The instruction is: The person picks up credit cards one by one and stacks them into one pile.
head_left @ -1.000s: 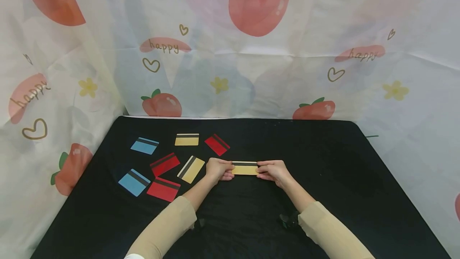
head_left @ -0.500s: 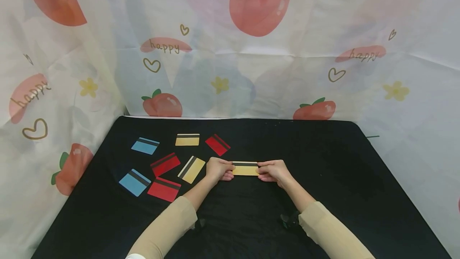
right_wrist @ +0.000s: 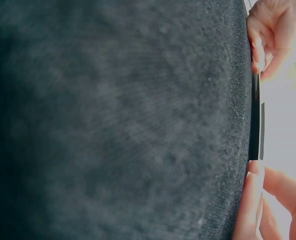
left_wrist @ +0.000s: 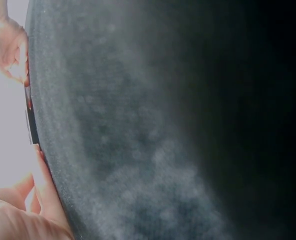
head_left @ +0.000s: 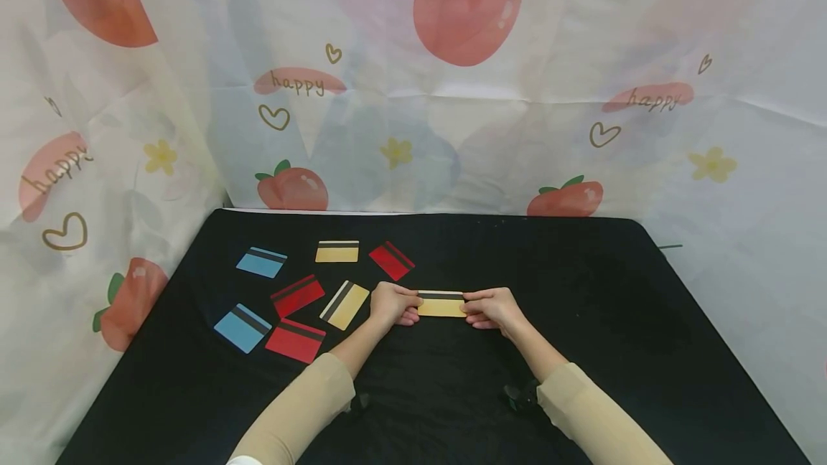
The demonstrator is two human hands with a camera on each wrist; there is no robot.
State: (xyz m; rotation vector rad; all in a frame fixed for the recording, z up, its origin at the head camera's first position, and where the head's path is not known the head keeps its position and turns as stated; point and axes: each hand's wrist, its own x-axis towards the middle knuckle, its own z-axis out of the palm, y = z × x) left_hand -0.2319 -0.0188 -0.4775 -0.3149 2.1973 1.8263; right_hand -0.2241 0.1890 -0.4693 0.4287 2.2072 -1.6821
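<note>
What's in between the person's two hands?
One yellow card is between the left hand and the right hand, each pinching one end. The head view shows this plainly.

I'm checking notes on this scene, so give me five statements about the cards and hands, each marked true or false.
1. The left hand and right hand hold the same yellow card. True.
2. Three blue cards are visible. False: two blue cards lie on the black table.
3. Three red cards lie left of the held card. True.
4. The held card's stripe runs nearest the person. False: the dark stripe is near its far edge.
5. Two other yellow cards lie on the table. True.
</note>
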